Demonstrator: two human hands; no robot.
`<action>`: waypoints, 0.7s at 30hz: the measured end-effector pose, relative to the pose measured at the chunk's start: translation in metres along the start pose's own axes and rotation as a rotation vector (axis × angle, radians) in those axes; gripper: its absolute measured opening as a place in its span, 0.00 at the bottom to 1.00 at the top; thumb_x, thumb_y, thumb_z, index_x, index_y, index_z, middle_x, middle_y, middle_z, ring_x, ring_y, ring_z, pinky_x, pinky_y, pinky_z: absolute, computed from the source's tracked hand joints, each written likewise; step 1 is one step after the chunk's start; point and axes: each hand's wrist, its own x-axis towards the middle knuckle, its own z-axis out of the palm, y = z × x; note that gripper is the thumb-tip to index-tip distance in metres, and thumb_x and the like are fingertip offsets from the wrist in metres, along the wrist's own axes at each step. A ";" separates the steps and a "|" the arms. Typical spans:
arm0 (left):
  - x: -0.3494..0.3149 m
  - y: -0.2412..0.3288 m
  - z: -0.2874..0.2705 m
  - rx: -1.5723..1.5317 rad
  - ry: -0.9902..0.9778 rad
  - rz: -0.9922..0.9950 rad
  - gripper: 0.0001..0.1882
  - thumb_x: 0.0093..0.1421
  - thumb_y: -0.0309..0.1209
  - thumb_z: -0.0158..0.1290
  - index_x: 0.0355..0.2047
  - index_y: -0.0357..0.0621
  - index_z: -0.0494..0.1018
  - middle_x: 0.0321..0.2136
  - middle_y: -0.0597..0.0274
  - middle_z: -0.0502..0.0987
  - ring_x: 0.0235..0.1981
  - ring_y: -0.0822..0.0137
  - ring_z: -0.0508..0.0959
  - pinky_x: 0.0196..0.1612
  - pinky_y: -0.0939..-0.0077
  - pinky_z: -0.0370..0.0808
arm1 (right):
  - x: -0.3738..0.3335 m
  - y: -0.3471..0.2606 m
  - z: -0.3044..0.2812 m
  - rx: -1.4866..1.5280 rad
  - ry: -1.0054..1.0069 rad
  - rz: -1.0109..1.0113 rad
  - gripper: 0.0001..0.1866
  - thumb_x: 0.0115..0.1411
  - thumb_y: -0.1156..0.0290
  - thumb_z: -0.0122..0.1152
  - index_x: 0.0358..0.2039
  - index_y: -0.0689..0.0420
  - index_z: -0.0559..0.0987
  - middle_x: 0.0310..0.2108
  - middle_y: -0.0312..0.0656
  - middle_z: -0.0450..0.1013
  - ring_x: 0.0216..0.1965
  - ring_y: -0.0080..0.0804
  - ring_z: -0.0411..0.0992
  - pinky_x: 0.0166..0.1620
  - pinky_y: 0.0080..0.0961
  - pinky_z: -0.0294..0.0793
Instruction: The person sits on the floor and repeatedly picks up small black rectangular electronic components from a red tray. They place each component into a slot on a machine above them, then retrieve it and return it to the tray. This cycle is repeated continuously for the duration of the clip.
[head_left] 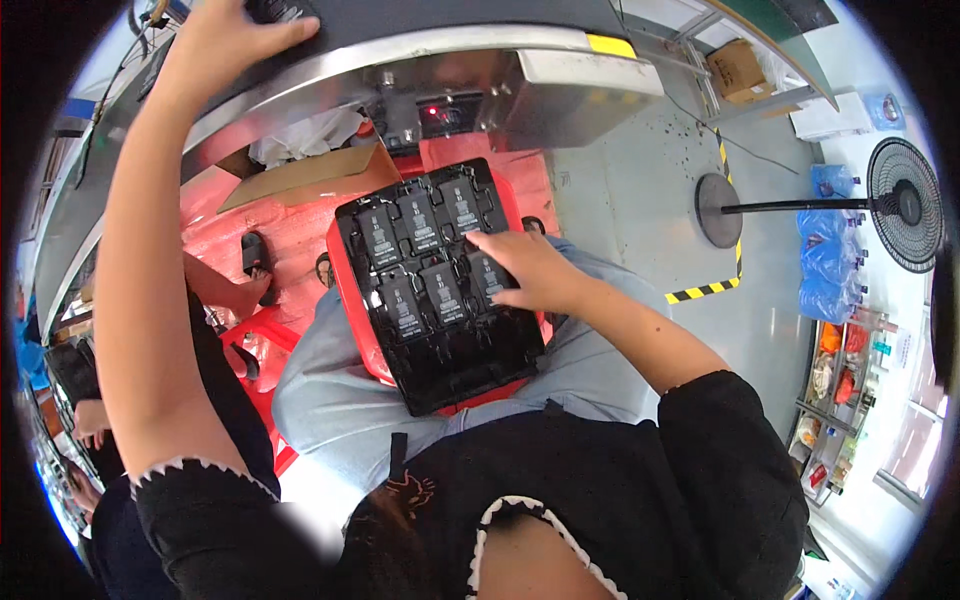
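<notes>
Black pack (487,280) sits by the tray's (460,368) right edge, my right hand (535,272) straddling it, thumb and index apart; can't tell if they're pinching. Left hand's (225,45) fingers run out of view, grip unclear. I'd keep it level, pressing gently.

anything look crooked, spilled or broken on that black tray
Nothing clearly stands out. The black tray holds dark rectangular pieces in two neat rows, with no spill or breakage visible. The right hand partly covers one piece, so I can't fully check that one.
</notes>
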 end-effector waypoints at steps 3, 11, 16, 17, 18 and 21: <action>-0.082 0.026 0.010 -0.201 0.244 0.273 0.40 0.45 0.41 0.68 0.59 0.45 0.69 0.55 0.50 0.71 0.57 0.54 0.71 0.60 0.63 0.65 | -0.008 0.015 0.017 -0.047 0.216 0.070 0.42 0.49 0.69 0.67 0.65 0.54 0.60 0.53 0.49 0.70 0.56 0.47 0.66 0.59 0.44 0.60; -0.312 0.093 0.085 -0.496 -0.418 0.072 0.50 0.35 0.37 0.71 0.59 0.36 0.63 0.51 0.47 0.66 0.53 0.47 0.67 0.57 0.56 0.64 | -0.017 0.010 0.036 -0.228 0.262 -0.006 0.38 0.48 0.71 0.67 0.61 0.50 0.67 0.51 0.40 0.71 0.56 0.41 0.65 0.53 0.44 0.64; -0.369 0.094 0.138 -0.447 -0.392 0.077 0.47 0.34 0.35 0.71 0.58 0.41 0.66 0.51 0.52 0.67 0.54 0.49 0.67 0.58 0.53 0.63 | -0.014 0.011 0.045 -0.075 0.331 0.001 0.38 0.48 0.71 0.67 0.62 0.44 0.67 0.51 0.40 0.72 0.54 0.43 0.66 0.56 0.44 0.63; -0.372 0.098 0.142 -0.435 -0.384 0.067 0.46 0.35 0.35 0.71 0.58 0.42 0.66 0.51 0.53 0.67 0.56 0.49 0.66 0.59 0.51 0.62 | -0.014 0.011 0.047 -0.029 0.389 -0.006 0.37 0.49 0.71 0.67 0.61 0.45 0.68 0.51 0.41 0.72 0.54 0.43 0.66 0.56 0.44 0.62; -0.374 0.099 0.145 -0.422 -0.376 0.056 0.46 0.36 0.36 0.70 0.58 0.44 0.66 0.52 0.53 0.67 0.57 0.49 0.66 0.61 0.50 0.61 | -0.016 0.008 0.051 -0.072 0.502 -0.013 0.34 0.51 0.71 0.66 0.60 0.50 0.68 0.50 0.46 0.71 0.53 0.46 0.67 0.56 0.42 0.63; -0.382 0.100 0.146 -0.396 -0.382 0.086 0.43 0.39 0.38 0.69 0.58 0.48 0.67 0.54 0.54 0.66 0.61 0.49 0.63 0.64 0.45 0.56 | -0.023 -0.005 0.048 0.048 0.605 0.067 0.33 0.52 0.71 0.65 0.59 0.54 0.69 0.49 0.49 0.70 0.54 0.47 0.66 0.57 0.40 0.63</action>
